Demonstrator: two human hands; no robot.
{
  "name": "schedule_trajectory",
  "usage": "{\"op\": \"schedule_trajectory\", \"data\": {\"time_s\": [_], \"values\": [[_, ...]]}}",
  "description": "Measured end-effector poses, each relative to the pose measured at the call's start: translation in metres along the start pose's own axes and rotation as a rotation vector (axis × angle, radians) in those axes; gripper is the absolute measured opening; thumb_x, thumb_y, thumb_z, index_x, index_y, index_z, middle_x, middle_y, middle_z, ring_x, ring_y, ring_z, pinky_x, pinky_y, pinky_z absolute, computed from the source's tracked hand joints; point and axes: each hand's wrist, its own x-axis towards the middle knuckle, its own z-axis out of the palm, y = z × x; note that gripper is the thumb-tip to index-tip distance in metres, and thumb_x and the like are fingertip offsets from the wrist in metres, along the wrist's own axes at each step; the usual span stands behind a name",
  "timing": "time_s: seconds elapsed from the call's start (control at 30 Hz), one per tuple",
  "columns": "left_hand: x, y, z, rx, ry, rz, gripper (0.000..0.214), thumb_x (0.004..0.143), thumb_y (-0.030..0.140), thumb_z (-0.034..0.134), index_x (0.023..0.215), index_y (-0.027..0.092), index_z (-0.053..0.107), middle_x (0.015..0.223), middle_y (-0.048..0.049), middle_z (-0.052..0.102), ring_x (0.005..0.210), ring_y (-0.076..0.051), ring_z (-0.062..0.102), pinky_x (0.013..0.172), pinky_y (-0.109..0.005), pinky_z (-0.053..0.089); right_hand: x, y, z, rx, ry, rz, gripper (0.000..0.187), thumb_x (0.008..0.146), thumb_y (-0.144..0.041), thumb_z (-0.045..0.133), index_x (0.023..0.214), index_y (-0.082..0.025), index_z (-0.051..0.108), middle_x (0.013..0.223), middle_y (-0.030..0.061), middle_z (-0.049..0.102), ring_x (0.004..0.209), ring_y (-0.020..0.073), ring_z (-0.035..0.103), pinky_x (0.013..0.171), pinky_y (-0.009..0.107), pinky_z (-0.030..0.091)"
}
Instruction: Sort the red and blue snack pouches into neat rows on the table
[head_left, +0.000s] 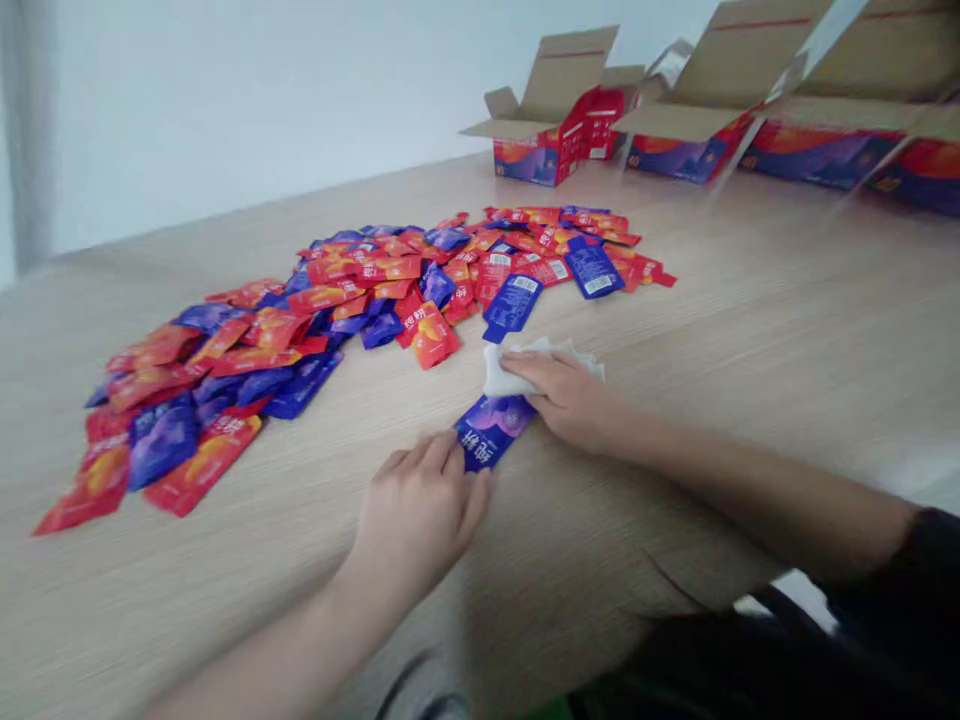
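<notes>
A blue-purple pouch (491, 430) with white lettering lies on the wooden table in front of me. My left hand (420, 495) grips its near left end, fingers closed on it. Over the pouch's far end my right hand (566, 395) presses a folded white cloth (525, 368), its fingers bent on top of the cloth. Just beyond the cloth lies another blue pouch (513, 305), back side up with a barcode. A heap of red and blue pouches (322, 290) spreads in an arc behind and to the left of my hands.
Several open cardboard boxes, such as the red-and-purple one (529, 158), stand along the back right of the table (742, 350), flaps raised. A pale wall (262, 100) rises behind. Dark clothing (712, 660) shows at the lower right.
</notes>
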Motion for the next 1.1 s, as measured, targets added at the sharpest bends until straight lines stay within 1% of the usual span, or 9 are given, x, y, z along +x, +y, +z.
{"op": "schedule_trajectory", "data": {"time_s": [0.13, 0.27, 0.47, 0.57, 0.63, 0.77, 0.87, 0.97, 1.1], "values": [[0.020, -0.021, 0.012, -0.061, 0.084, -0.059, 0.045, 0.095, 0.048, 0.047, 0.124, 0.015, 0.059, 0.125, -0.0134, 0.060, 0.111, -0.031, 0.057, 0.093, -0.048, 0.048, 0.004, 0.017, -0.010, -0.104, 0.045, 0.118, 0.050, 0.096, -0.023, 0.037, 0.144, -0.011, 0.042, 0.158, 0.0144, 0.029, 0.145, 0.0271, 0.028, 0.117, 0.049, 0.027], [0.032, -0.029, 0.023, -0.130, 0.148, -0.102, 0.059, 0.087, 0.055, 0.059, 0.131, 0.017, 0.053, 0.124, -0.0136, 0.055, 0.114, -0.033, 0.051, 0.094, -0.049, 0.045, 0.003, 0.020, -0.007, -0.311, -0.028, 0.186, 0.055, 0.095, -0.026, 0.041, 0.148, -0.009, 0.037, 0.157, 0.0217, 0.025, 0.144, 0.0367, 0.027, 0.115, 0.054, 0.024], [0.039, -0.032, 0.015, -0.359, 0.121, -0.154, 0.028, 0.080, 0.038, 0.070, 0.095, 0.017, 0.057, 0.091, -0.0042, 0.063, 0.089, -0.023, 0.059, 0.081, -0.040, 0.046, 0.002, 0.016, -0.006, -0.398, -0.052, 0.182, 0.056, 0.094, -0.025, 0.041, 0.148, -0.008, 0.036, 0.155, 0.0236, 0.030, 0.141, 0.0361, 0.032, 0.114, 0.052, 0.027], [0.033, -0.033, 0.003, -0.197, 0.240, -0.087, 0.003, 0.090, 0.020, 0.054, 0.092, 0.018, 0.054, 0.083, -0.0025, 0.066, 0.079, -0.022, 0.062, 0.081, -0.042, 0.044, 0.000, 0.018, -0.009, -0.401, -0.059, 0.170, 0.056, 0.093, -0.024, 0.041, 0.147, -0.009, 0.036, 0.155, 0.0224, 0.030, 0.141, 0.0350, 0.032, 0.114, 0.051, 0.027], [0.025, -0.027, 0.000, 0.029, 0.288, 0.029, 0.012, 0.090, 0.012, 0.047, 0.094, 0.018, 0.057, 0.089, -0.0054, 0.068, 0.085, -0.025, 0.064, 0.083, -0.045, 0.044, -0.001, 0.019, -0.009, -0.393, -0.055, 0.167, 0.056, 0.094, -0.024, 0.041, 0.147, -0.010, 0.036, 0.155, 0.0215, 0.030, 0.142, 0.0345, 0.032, 0.114, 0.051, 0.027], [0.010, -0.005, 0.007, 0.190, 0.207, 0.169, 0.014, 0.086, 0.006, 0.052, 0.089, 0.016, 0.061, 0.091, -0.0090, 0.070, 0.085, -0.027, 0.066, 0.074, -0.041, 0.050, -0.001, 0.020, -0.008, -0.373, -0.058, 0.168, 0.058, 0.092, -0.021, 0.042, 0.148, -0.010, 0.035, 0.156, 0.0208, 0.028, 0.143, 0.0342, 0.030, 0.114, 0.053, 0.027], [0.002, 0.007, 0.015, 0.143, 0.175, 0.178, 0.013, 0.084, 0.005, 0.054, 0.085, 0.016, 0.061, 0.084, -0.0069, 0.070, 0.076, -0.025, 0.068, 0.071, -0.039, 0.055, 0.003, 0.024, -0.011, -0.331, -0.050, 0.150, 0.059, 0.088, -0.015, 0.045, 0.146, -0.010, 0.040, 0.155, 0.0188, 0.033, 0.141, 0.0331, 0.034, 0.114, 0.051, 0.030], [-0.003, 0.012, 0.020, 0.136, 0.228, 0.192, 0.016, 0.084, 0.003, 0.052, 0.088, 0.014, 0.063, 0.099, -0.0117, 0.072, 0.086, -0.027, 0.070, 0.075, -0.041, 0.057, 0.008, 0.032, -0.028, -0.203, 0.003, 0.169, 0.053, 0.083, -0.010, 0.049, 0.136, -0.016, 0.054, 0.143, 0.0129, 0.052, 0.129, 0.0299, 0.051, 0.108, 0.046, 0.039], [-0.007, 0.015, 0.027, 0.140, 0.289, 0.223, 0.018, 0.084, 0.004, 0.051, 0.093, 0.011, 0.064, 0.116, -0.0184, 0.069, 0.101, -0.031, 0.069, 0.079, -0.042, 0.059, 0.012, 0.038, -0.067, 0.257, 0.266, 0.385, 0.031, 0.084, -0.019, 0.055, 0.113, -0.015, 0.066, 0.106, 0.0101, 0.072, 0.100, 0.0289, 0.066, 0.091, 0.047, 0.052]]}}
